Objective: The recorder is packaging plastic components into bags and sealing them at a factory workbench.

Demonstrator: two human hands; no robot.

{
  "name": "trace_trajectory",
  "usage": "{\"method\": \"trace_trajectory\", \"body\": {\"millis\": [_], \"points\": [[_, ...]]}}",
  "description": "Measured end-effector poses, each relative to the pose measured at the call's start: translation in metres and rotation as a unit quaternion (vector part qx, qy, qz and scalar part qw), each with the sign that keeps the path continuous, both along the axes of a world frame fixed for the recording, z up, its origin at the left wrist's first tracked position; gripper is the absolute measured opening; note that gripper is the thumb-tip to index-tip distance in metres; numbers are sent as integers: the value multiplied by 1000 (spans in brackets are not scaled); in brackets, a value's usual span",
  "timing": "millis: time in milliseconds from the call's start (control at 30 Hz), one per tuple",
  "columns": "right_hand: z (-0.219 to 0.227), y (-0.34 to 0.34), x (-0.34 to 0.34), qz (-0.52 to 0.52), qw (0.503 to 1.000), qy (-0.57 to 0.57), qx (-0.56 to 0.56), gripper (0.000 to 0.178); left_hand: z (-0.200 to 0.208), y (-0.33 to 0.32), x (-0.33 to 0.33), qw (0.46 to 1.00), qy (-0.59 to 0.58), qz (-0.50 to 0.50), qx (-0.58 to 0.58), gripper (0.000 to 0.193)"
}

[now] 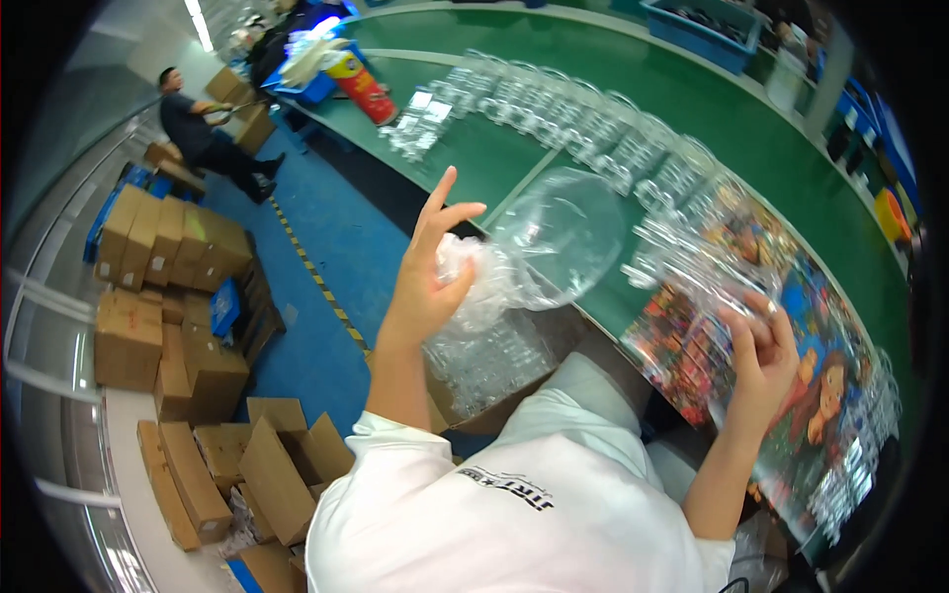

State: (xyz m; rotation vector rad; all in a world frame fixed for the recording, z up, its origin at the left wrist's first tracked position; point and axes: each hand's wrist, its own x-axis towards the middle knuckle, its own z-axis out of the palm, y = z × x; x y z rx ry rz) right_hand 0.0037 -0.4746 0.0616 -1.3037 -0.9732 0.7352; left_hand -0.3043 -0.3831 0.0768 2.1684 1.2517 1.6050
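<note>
My left hand (pixel 430 262) is raised beyond the table's near edge, index finger stretched up. Bunched film of a clear plastic bag (pixel 568 237) sits against its palm, between thumb and fingers. The bag's wide round part spreads over the green table (pixel 494 163). My right hand (pixel 761 346) is closed, thumb against fingers, on a bundle of clear plastic pieces (pixel 692 259), long and thin, above a colourful printed sheet (pixel 682 341). Glare and blur hide their exact shape. A curved row of clear plastic pieces (pixel 559 109) lies farther back on the table.
Below the bag stands an open carton (pixel 494 381) with clear packs. A red and yellow can (pixel 361 87) and a blue bin (pixel 702 30) are on the table. Brown cartons (pixel 173 242) are stacked at left. Another person (pixel 203 128) stands at far left.
</note>
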Motion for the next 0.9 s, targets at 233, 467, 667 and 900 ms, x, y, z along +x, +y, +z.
{"method": "trace_trajectory", "body": {"millis": [233,467,667,900], "points": [[10,19,-14,94,995,28,-14,24,-32,-6,-7,940,186,-260,-120,16],[6,19,-21,194,978,-17,-76,27,-13,-29,23,947,134,-97,-276,45],[8,20,-35,254,962,10,-100,30,-25,-23,13,964,158,-168,-134,63],[-2,24,-48,238,966,-54,-85,37,-34,-17,-3,978,84,-127,-145,57]]}}
